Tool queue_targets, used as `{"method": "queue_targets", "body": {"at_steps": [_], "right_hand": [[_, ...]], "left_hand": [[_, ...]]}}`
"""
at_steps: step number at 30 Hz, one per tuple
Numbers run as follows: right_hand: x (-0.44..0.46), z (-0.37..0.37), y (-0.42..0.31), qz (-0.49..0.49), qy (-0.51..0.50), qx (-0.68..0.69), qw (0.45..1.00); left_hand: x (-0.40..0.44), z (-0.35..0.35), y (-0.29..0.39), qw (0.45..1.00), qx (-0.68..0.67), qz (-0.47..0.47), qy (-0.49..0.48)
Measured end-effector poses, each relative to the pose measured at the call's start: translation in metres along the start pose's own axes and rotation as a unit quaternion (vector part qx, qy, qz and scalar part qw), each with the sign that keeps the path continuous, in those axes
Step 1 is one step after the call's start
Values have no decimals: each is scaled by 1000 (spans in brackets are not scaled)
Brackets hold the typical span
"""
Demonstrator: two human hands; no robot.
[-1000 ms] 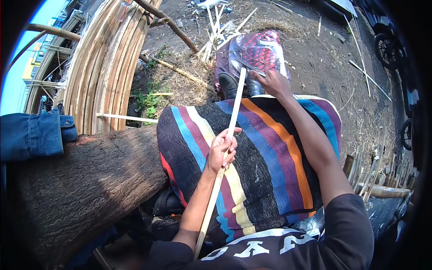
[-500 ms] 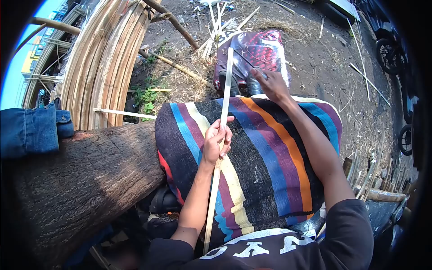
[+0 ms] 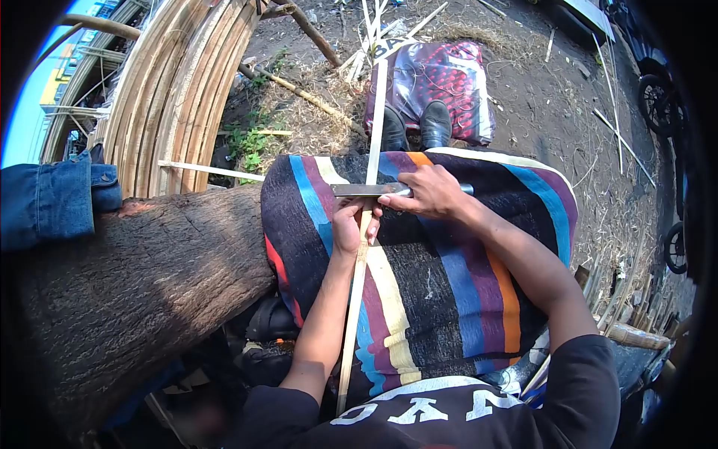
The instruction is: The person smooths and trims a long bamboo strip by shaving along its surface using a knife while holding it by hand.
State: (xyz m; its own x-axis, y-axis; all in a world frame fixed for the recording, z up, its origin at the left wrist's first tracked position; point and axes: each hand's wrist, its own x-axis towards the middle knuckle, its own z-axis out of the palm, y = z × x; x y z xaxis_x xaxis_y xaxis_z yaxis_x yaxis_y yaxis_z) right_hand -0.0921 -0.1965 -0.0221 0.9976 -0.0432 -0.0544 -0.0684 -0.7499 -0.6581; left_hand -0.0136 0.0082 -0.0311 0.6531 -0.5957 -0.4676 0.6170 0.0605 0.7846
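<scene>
A long pale wooden strip, seemingly split bamboo, runs from near my shirt out past my knees. My left hand is closed around it over my lap. In my right hand is a knife with a broad metal blade, its handle end showing past my fist. The blade lies crosswise over the strip, just beyond my left fingers. A striped cloth covers my lap beneath both hands.
A thick log lies at the left, with a denim sleeve above it. Bundled long strips curve up behind. Black shoes rest on a printed sheet. Motorcycle wheels stand at the right.
My right hand has come back toward me and left, bringing the knife from beyond the lap onto the strip. My left hand keeps its hold, shifted slightly.
</scene>
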Motion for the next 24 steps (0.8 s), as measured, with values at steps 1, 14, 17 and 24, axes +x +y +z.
{"method": "queue_targets", "body": {"at_steps": [1, 14, 17, 24], "right_hand": [[3, 4, 4, -19, 8, -13, 1000], [15, 15, 20, -22, 19, -57, 998], [31, 5, 40, 41, 63, -73, 994], [28, 17, 49, -9, 100, -54, 994]], "left_hand": [[-1, 1, 1, 1000, 3, 5, -8], [-4, 5, 3, 997, 70, 24, 8], [4, 1, -2, 997, 63, 35, -24], [-4, 4, -5, 989, 134, 57, -31]]}}
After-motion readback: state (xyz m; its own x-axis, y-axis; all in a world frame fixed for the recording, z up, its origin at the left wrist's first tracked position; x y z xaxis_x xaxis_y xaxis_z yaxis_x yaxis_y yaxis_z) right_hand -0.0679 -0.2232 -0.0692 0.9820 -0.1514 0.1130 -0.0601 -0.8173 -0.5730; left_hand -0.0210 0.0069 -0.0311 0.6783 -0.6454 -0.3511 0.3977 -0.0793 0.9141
